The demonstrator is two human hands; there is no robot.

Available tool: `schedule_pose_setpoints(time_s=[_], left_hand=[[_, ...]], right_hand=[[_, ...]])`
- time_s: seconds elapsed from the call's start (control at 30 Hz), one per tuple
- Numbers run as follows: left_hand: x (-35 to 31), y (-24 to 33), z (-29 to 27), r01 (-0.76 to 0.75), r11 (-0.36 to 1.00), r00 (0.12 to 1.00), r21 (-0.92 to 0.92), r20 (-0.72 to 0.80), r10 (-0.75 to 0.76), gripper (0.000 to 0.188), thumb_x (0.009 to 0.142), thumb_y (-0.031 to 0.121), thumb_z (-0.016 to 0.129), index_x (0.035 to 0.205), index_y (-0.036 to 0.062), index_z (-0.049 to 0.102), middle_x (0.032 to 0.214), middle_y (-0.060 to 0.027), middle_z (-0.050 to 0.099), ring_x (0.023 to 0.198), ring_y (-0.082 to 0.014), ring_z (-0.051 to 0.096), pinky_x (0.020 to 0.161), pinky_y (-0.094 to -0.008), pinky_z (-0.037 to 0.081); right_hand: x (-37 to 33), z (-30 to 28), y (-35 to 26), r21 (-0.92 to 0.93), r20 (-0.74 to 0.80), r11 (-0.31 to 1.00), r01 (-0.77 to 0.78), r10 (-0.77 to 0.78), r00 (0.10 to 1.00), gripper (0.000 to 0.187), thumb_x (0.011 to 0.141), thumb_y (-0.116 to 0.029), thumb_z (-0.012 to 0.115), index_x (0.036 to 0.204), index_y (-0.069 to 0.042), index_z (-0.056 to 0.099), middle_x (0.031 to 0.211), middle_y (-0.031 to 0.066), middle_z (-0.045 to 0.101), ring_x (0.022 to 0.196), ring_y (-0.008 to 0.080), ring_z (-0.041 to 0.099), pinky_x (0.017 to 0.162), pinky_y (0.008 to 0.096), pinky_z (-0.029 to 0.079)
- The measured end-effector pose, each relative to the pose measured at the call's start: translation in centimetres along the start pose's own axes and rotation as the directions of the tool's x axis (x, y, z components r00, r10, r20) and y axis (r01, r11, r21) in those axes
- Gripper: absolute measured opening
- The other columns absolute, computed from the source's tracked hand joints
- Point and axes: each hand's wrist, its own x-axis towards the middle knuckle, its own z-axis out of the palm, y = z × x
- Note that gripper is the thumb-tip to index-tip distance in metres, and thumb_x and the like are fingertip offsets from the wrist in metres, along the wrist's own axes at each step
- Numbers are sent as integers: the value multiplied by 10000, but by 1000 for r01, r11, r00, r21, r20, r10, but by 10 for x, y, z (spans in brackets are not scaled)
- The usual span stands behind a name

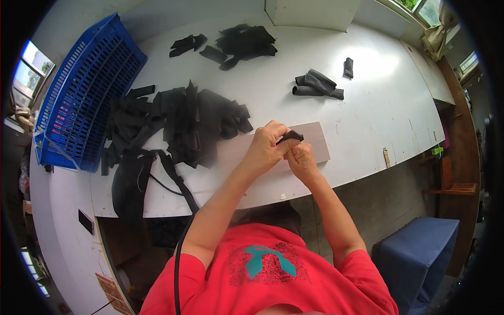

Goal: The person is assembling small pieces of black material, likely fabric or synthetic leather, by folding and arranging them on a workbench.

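Observation:
Above a pale wooden board [317,143] on the table, my hands meet around a small dark piece of black cloth-like material [292,136]. My left hand [265,150] is closed on one side of it, thumb and fingers curled in. Close against it, my right hand [303,160] pinches the lower edge of the same piece. Part of the piece is hidden inside the fingers. To the left of the board lies a large loose heap of similar black pieces [181,118].
A blue plastic basket [89,86] leans at the left. More black pieces lie in a far pile [247,44], a small stack [317,84] and a single roll [348,68]. A black bag [131,181] with a strap hangs over the front edge; a phone [85,221] lies left.

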Motion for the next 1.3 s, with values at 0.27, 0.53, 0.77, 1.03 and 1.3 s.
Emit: schedule_pose_setpoints(time_s=[0.27, 0.53, 0.77, 1.03, 1.3], left_hand=[[-5, 10, -1, -48, 960, 999, 275, 26, 42, 110, 725, 57, 643, 812, -3, 611, 721, -55, 571, 676, -119, 515, 624, -238, 431], [-18, 13, 4, -61, 800, 981, -597, -183, -63, 153, 808, 118, 585, 902, 3, 621, 836, -62, 619, 749, -118, 556, 708, -252, 450], [-21, -12, 1, -169, 644, 955, -746, -286, -80, 162, 802, 169, 583, 882, 35, 626, 901, -89, 604, 893, -188, 537, 823, -321, 406], [-27, -4, -6, -110, 790, 966, -604, -253, -59, 150, 811, 136, 582, 887, 14, 623, 879, -58, 611, 833, -113, 531, 785, -247, 399], [-11, -56, -100, 280, 748, 429, 601, -776, 463, 149, 740, 64, 564, 883, 28, 581, 886, -102, 567, 817, -241, 509, 731, -316, 417]], right_hand=[[-3, 0, -6, 24, 31, 999, -42, 41, 999, 162, 818, -141, 505, 704, -33, 543, 630, 101, 563, 574, 273, 556, 514, 359, 424], [20, -29, -40, -125, 162, 991, -47, 67, 985, 222, 798, -225, 552, 680, -36, 555, 601, 108, 544, 576, 292, 538, 509, 380, 402], [15, -11, -26, -205, 58, 978, 44, -33, 998, 270, 783, -229, 576, 624, -24, 501, 580, 100, 512, 540, 289, 508, 485, 385, 380], [10, -6, -26, -99, 26, 992, 75, -72, 997, 225, 779, -164, 587, 633, -15, 502, 571, 110, 505, 527, 294, 500, 476, 379, 377], [92, -79, -54, 655, 30, 698, -289, 358, 933, 555, 879, -484, 361, 701, 9, 541, 546, 27, 473, 505, 102, 475, 485, 214, 384]])
